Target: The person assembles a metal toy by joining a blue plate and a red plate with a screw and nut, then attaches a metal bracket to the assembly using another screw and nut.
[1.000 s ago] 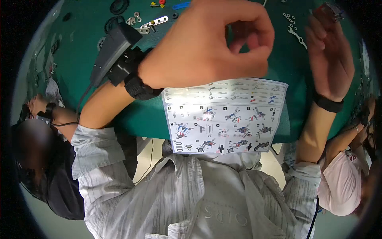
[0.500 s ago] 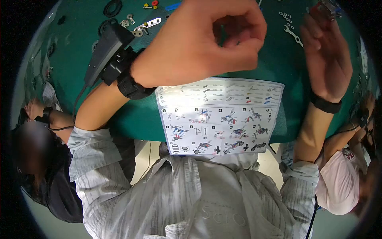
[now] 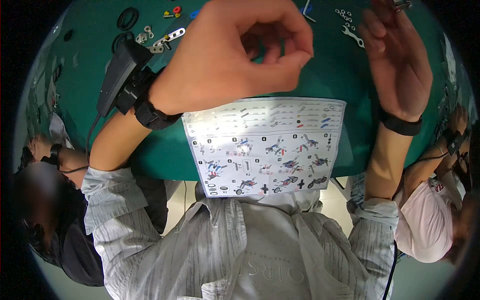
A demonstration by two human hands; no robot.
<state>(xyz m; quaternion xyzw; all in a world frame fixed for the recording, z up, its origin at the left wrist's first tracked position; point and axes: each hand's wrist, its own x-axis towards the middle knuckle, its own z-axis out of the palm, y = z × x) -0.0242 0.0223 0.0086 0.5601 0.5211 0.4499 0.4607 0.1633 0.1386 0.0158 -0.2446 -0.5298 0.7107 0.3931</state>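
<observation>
My left hand [image 3: 230, 55] hovers over the green table [image 3: 345, 75] with its fingers curled and thumb pinched against the fingertips; whether anything small sits in the pinch is hidden. A black device [image 3: 117, 75] is strapped to that wrist. My right hand [image 3: 400, 65] is raised at the upper right, palm turned inward, its fingertips gripping a small metal part [image 3: 400, 4] at the frame's top edge. A printed instruction sheet [image 3: 265, 145] lies on the table's near edge below both hands.
Loose parts lie at the far side: a small wrench [image 3: 352, 35], several washers [image 3: 345, 12], a perforated metal strip [image 3: 170, 36], black rubber rings [image 3: 127, 17], and red and yellow bits [image 3: 172, 11]. Other people sit at the left [image 3: 45, 200] and right [image 3: 430, 220].
Both hands and the sheet have drifted up and left in view. My left fingers have tightened from a loose ring into a closer pinch. The right hand keeps its part.
</observation>
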